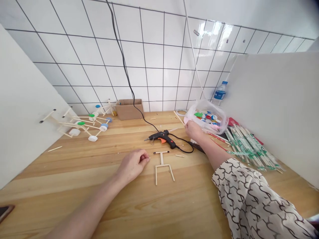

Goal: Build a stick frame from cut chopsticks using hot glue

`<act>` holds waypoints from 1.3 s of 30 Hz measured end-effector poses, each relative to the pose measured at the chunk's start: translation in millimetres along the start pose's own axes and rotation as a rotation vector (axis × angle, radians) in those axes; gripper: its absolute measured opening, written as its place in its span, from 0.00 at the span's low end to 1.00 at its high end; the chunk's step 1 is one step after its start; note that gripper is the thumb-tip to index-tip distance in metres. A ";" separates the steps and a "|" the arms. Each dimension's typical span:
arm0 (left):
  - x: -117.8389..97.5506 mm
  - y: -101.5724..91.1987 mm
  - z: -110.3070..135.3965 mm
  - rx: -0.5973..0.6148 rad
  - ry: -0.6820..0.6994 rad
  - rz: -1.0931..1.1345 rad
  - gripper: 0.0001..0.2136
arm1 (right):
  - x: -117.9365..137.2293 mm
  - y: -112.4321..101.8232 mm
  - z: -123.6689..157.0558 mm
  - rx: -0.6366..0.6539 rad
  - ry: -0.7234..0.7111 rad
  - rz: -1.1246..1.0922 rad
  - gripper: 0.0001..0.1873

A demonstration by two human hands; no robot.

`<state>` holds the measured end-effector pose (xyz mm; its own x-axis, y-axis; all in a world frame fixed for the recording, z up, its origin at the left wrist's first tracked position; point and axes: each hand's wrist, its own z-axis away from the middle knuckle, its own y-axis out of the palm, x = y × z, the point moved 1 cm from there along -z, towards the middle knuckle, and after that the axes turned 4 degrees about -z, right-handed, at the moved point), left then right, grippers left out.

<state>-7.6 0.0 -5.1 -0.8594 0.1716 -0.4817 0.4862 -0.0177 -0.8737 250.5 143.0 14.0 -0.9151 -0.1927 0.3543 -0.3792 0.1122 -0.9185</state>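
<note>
My right hand (193, 130) reaches forward beside the plastic bag, its fingers closed on the near end of a thin wooden chopstick (178, 117). My left hand (133, 165) rests on the table with thumb and forefinger pinched; a tiny pale bit may be at the tips, too small to name. Just right of it lies a frame of glued stick pieces (162, 165), with a crossbar with dark ends at its top. Beyond the frame, a black glue gun (163, 135) with an orange trigger lies on its side, nozzle pointing left.
Stick-built cars (86, 124) with bottle-cap wheels stand left, near a cardboard box (129, 109). At right are a bag (221, 124) of bottle caps, a water bottle (219, 93) and wrapped chopsticks (251, 147). The black cord (122, 49) hangs down to the glue gun.
</note>
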 end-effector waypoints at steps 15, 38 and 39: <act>-53.3 -15.2 32.2 0.005 -0.108 0.800 0.09 | 76.4 5.8 152.1 0.504 0.177 -1.394 0.19; -55.7 1.4 38.5 0.305 -0.134 1.247 0.09 | 85.8 1.1 156.4 0.509 0.070 -1.405 0.20; -56.8 1.5 39.3 0.344 -0.118 1.245 0.09 | 85.5 0.8 155.9 0.512 0.074 -1.447 0.20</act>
<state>35.7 -48.4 18.2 0.1212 -0.2302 -0.9656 0.9132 -0.3553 0.1994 193.4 -25.3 16.1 0.1738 0.2116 0.9618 -0.8492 -0.4623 0.2551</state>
